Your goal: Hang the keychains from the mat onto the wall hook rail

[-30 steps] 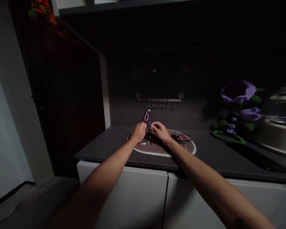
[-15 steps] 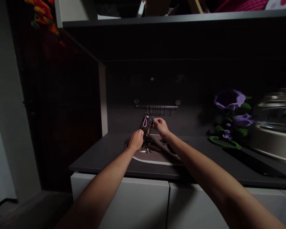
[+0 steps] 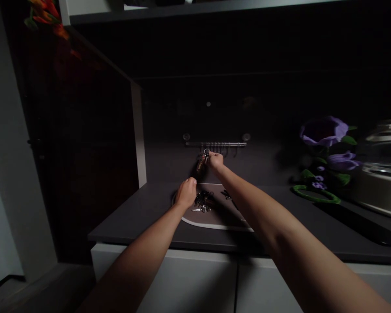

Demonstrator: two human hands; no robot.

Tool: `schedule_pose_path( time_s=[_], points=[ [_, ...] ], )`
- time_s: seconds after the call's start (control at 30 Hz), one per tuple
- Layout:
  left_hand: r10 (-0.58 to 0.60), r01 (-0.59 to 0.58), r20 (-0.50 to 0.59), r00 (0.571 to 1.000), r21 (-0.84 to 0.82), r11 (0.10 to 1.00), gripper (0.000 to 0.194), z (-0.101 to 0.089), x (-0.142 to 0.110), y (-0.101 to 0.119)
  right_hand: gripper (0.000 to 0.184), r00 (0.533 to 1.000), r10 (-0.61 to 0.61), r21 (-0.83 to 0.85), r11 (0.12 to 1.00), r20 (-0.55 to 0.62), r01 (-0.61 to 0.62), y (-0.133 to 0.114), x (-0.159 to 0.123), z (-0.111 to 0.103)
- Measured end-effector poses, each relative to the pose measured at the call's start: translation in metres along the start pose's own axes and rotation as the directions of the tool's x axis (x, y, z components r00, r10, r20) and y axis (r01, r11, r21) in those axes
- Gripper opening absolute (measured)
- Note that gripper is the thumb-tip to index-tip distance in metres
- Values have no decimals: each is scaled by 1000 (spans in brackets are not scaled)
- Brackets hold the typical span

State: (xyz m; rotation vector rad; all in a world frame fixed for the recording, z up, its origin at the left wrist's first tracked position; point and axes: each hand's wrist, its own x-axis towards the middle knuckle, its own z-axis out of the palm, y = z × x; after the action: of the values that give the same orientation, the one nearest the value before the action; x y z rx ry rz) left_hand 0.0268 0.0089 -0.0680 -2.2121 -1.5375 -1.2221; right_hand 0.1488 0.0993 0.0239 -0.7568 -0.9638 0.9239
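Observation:
My right hand (image 3: 216, 160) is raised just below the hook rail (image 3: 217, 144) on the back wall, pinching a keychain (image 3: 200, 164) by its metal ring. A brown lettered fob hangs from that ring, in front of the rail's left hooks. Lower down, my left hand (image 3: 187, 191) is closed at the left side of a brown tray with a pale rim (image 3: 198, 224); whatever its fingers hold is hidden. Beside it, several keys (image 3: 202, 209) and dark key fobs lie on the tray. More dark keys (image 3: 226, 194) lie farther right, partly behind my right arm.
On the right of the dark counter (image 3: 124, 213) stand purple crocheted flowers (image 3: 326, 131) with a green ring base and a cream appliance with a clear cover (image 3: 384, 187). A long black object (image 3: 358, 224) lies before them. A shelf (image 3: 182, 11) overhangs everything.
My right hand has lifted the keychain up to the rail's hooks. The pink loop hanging there before is now out of sight behind it. My left hand has hardly moved.

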Motion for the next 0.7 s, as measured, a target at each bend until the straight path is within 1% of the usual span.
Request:
schedule_pose_path(
  time_s=[0.13,0.23,0.37,0.53,0.6,0.7],
  points=[
    [-3,3,-3,1000,-4,1000,30,1,1,-2,17,998,39,60,998,-58,-36,2,4,7],
    [-2,2,-7,1000,-5,1000,29,1,1,-2,21,997,57,86,995,-56,-52,1,4,10],
    [-7,7,-19,1000,-14,1000,29,1,1,-2,24,995,66,67,996,-70,-61,2,5,11],
    [-7,6,-23,1000,-22,1000,28,3,2,-4,20,992,75,55,996,-101,-70,7,7,10],
    [-7,7,-23,1000,-15,1000,28,4,2,-5,19,992,84,64,995,-91,-78,9,8,7],
    [-13,13,-18,1000,-14,1000,28,5,3,-6,17,995,83,45,996,-46,-81,13,8,2]
  ],
)
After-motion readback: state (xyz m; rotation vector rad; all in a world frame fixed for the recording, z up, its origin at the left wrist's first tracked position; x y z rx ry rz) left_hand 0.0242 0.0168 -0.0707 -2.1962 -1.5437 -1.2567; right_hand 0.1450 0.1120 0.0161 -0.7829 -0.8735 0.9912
